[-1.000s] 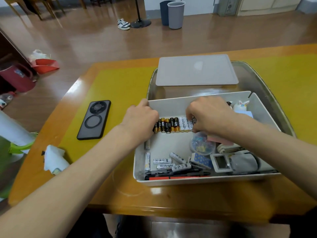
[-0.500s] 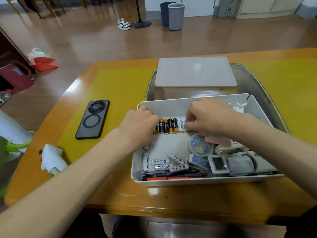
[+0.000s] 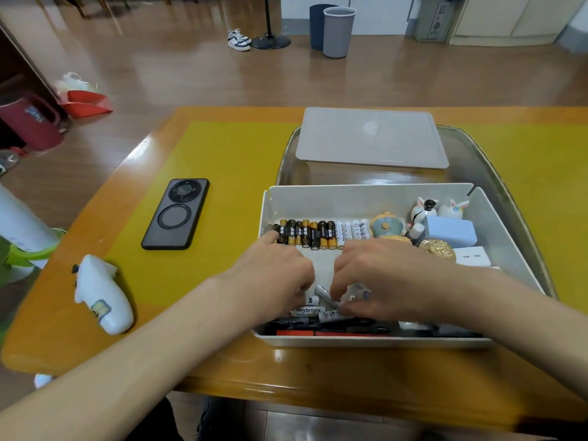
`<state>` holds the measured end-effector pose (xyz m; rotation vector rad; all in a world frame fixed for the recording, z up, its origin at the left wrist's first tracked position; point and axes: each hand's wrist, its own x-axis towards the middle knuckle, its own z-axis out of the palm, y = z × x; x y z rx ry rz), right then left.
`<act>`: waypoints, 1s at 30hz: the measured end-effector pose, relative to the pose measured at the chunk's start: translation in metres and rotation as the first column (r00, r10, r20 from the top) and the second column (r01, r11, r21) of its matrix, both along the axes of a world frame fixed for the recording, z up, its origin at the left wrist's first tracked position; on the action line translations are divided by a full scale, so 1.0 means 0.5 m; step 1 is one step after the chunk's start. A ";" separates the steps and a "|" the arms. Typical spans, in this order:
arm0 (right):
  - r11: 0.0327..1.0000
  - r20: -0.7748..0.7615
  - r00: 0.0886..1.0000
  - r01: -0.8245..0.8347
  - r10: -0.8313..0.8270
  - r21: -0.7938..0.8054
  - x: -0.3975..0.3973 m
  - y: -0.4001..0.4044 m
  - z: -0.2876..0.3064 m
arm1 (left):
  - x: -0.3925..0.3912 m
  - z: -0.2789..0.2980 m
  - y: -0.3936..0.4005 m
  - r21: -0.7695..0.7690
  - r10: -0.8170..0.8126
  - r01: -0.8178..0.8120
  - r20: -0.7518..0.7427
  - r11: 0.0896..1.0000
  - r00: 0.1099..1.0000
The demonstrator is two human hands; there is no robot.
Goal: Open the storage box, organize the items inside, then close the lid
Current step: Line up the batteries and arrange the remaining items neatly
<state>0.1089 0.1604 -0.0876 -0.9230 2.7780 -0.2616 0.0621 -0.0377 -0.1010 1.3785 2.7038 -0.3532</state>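
Observation:
The white storage box [image 3: 350, 194] stands open on a clear tray [image 3: 512, 205], and its grey lid [image 3: 372, 136] lies flat behind it. A row of black-gold and white batteries [image 3: 318, 233] lines the back wall of the box. Loose white batteries [image 3: 309, 310] lie near the front. My left hand [image 3: 273, 275] curls its fingers down over them, thumb by the row's left end; whether it holds one is hidden. My right hand [image 3: 381, 275] pinches a loose white battery [image 3: 326, 292] with its fingertips.
Small figurines [image 3: 428, 210], a blue block [image 3: 450, 232], a gold disc [image 3: 437, 249] and a white charger [image 3: 471, 256] fill the box's right side. Black and red pens [image 3: 327, 329] lie along its front. A phone [image 3: 176, 214] and a white gadget [image 3: 101, 294] lie to the left.
Both hands have left the battery row at the back of the box and come toward me to the loose white batteries. The row and the figurines are now uncovered.

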 end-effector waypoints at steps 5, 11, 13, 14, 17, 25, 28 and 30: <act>0.993 -0.035 0.996 -0.077 0.080 0.088 0.008 -0.022 -0.021 | -0.005 -0.015 0.006 0.073 -0.052 0.052 0.003 0.996 0.999; 0.998 -0.050 0.998 -0.043 0.045 0.042 0.006 -0.026 -0.017 | -0.008 -0.011 0.006 0.120 -0.039 0.047 -0.069 0.992 0.997; 0.999 -0.064 0.997 0.038 -0.040 -0.029 -0.001 -0.012 -0.001 | -0.017 -0.001 0.005 0.161 -0.004 0.026 -0.135 0.987 0.991; 0.994 -0.082 0.992 0.093 -0.098 -0.059 -0.006 -0.004 0.007 | -0.021 0.003 0.006 0.184 0.025 0.005 -0.160 0.983 0.987; 0.948 -0.084 0.951 0.286 -0.299 -0.138 -0.025 0.013 0.019 | -0.032 0.007 0.015 0.204 0.107 -0.073 -0.164 0.976 0.981; 0.879 -0.088 0.875 0.469 -0.475 -0.084 -0.067 -0.007 -0.038 | -0.048 -0.008 0.035 0.004 0.121 -0.121 -0.120 0.993 0.985; 0.905 -0.154 0.895 0.426 -0.419 0.012 -0.070 -0.018 -0.051 | -0.053 -0.010 0.034 -0.028 0.118 -0.123 -0.133 0.992 0.984; 0.910 -0.160 0.903 0.411 -0.399 0.053 -0.070 -0.019 -0.050 | -0.057 -0.009 0.033 -0.044 0.112 -0.119 -0.133 0.992 0.985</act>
